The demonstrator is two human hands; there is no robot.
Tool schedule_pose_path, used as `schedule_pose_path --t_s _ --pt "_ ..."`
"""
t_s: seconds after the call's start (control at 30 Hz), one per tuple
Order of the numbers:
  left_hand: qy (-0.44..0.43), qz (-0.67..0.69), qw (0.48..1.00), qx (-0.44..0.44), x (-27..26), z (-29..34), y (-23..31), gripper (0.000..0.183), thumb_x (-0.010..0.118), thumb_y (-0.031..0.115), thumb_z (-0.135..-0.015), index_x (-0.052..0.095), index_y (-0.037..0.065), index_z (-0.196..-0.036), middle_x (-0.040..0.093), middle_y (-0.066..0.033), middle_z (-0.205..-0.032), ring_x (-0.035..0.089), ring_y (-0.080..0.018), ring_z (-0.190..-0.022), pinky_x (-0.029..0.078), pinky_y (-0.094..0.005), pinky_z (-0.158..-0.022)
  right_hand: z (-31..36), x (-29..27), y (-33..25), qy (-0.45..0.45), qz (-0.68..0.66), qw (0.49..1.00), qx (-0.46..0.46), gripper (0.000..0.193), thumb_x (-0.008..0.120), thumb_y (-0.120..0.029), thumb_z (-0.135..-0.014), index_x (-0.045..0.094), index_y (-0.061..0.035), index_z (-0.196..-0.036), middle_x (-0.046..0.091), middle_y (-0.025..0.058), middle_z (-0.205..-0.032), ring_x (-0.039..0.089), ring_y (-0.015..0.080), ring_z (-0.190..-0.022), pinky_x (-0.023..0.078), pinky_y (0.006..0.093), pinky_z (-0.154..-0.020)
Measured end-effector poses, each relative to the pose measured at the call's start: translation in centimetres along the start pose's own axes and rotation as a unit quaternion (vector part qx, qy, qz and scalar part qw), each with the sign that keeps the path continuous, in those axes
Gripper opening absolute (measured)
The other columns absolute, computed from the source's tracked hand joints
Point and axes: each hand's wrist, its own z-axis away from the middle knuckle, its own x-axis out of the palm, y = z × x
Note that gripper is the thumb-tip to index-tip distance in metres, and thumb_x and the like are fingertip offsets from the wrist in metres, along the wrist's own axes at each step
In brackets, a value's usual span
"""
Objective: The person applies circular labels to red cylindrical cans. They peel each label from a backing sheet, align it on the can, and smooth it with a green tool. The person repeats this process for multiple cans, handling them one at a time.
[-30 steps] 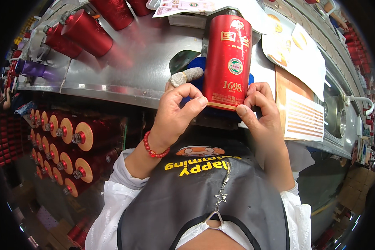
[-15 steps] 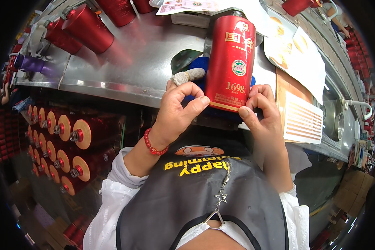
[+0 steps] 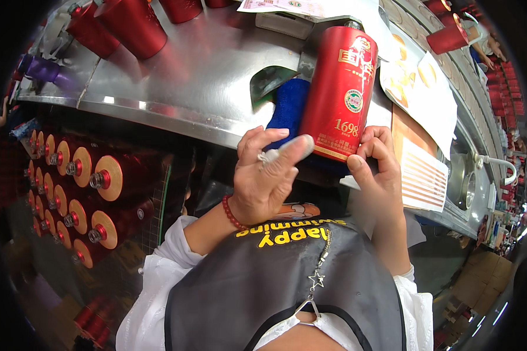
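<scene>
A red bottle with gold lettering and a round green-and-white seal lies tilted over a blue cloth pad, its dark neck pointing away from me. My right hand pinches its near right corner between thumb and bent fingers. Close to the near left corner, my left hand has its fingers apart and grips nothing visible. A pale covering is on one of its digits, blurred; whether that digit touches the bottle I cannot tell.
Several red bottles and a purple one stand on the metal bench. Stacked bottles fill the lower left. At right lie a sheet with gold shapes, a striped sheet and a metal basin.
My left hand has turned and come away from the bottle's lower left corner, with its fingers spreading. The bottle shifts slightly right in view; my right hand stays on it.
</scene>
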Motion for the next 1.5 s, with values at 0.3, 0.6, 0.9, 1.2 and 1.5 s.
schedule_pose_path --t_s 0.3,0.6,0.9,1.2,1.5 --pt "-0.026 -0.086 0.991 0.103 -0.5 -0.4 -1.0 0.029 0.066 0.004 -0.09 0.07 0.006 -0.118 0.068 -0.0113 -0.114 0.059 -0.0276 -0.114 0.038 -0.0486 -0.11 0.1 -0.8 -0.1 -0.035 -0.028 0.999 0.011 0.025 0.068 -0.022 -0.095 0.056 -0.0023 -0.086 0.044 0.0094 -0.103 0.045 0.0191 -0.098 0.042 0.0291 -0.085" --pt "-0.094 -0.187 0.926 0.313 -0.2 -4.8 0.3 0.027 0.071 0.023 -0.081 0.074 0.023 -0.108 0.07 0.0067 -0.106 0.056 -0.0147 -0.107 0.038 -0.0422 -0.109 0.5 -1.6 1.1 -0.062 -0.13 0.989 0.042 0.026 0.061 -0.026 -0.1 0.057 -0.0021 -0.089 0.044 0.0089 -0.104 0.045 0.0199 -0.1 0.04 0.0297 -0.089" --pt "-0.083 -0.108 0.936 0.324 0.6 -4.9 -1.3 0.036 0.078 0.012 -0.07 0.069 0.025 -0.103 0.055 0.0003 -0.112 0.045 -0.0211 -0.107 0.045 -0.0367 -0.087 0.2 -3.3 2.4 -0.119 -0.09 0.989 0.003 0.03 0.071 -0.029 -0.093 0.054 -0.0059 -0.084 0.043 0.0047 -0.11 0.044 0.0157 -0.103 0.037 0.0269 -0.09" --pt "-0.179 -0.164 0.887 0.393 1.0 -6.5 -1.7 0.033 0.074 0.011 -0.059 0.066 0.022 -0.089 0.056 0.0055 -0.114 0.043 -0.0193 -0.099 0.04 -0.0337 -0.079 0.4 -4.4 3.6 -0.108 -0.07 0.992 -0.002 0.025 0.072 -0.023 -0.092 0.059 -0.0038 -0.083 0.047 0.0052 -0.098 0.046 0.0178 -0.094 0.041 0.0279 -0.083" --pt "-0.2 -0.16 0.879 0.403 1.9 -7.5 -1.0 0.028 0.073 0.011 -0.062 0.067 0.022 -0.087 0.057 0.0059 -0.109 0.043 -0.021 -0.1 0.042 -0.0325 -0.076 0.7 -4.9 4.1 -0.133 -0.101 0.985 0.034 0.031 0.071 -0.03 -0.093 0.056 -0.0043 -0.083 0.047 0.0059 -0.106 0.044 0.017 -0.101 0.038 0.0285 -0.091"
